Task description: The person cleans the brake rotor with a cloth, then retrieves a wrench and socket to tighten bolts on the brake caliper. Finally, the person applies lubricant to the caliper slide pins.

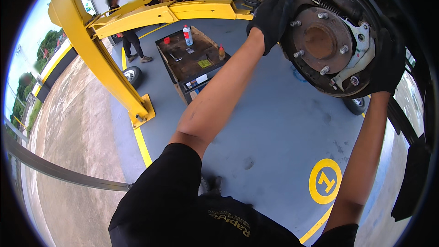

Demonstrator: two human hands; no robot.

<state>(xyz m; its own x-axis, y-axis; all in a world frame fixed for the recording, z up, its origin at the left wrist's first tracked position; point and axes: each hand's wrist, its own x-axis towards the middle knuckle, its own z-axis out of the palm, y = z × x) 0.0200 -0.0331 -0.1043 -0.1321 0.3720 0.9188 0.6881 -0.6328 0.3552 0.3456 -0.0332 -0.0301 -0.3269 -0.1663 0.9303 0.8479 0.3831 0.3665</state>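
Note:
An uncovered drum brake [299,71] is raised in front of me at the upper right. In its middle sits a rusty wheel hub [321,40] with several wheel studs. A coil spring [330,8] shows above the hub, and a pale metal lever [362,51] curves down its right side. My left hand [273,18], in a black glove, is closed against the brake's upper left edge. My right hand [388,64], gloved too, wraps the right edge. Both hands' fingertips are largely hidden in the dark parts, so their exact hold is unclear.
A workbench [186,66] beyond my left arm carries a spray can [188,35], a red cap [167,40] and a small bottle [222,52]. A yellow lift post [103,59] and lift arm [169,13] stand left. A person [130,36] is behind them; wheels lie on the floor.

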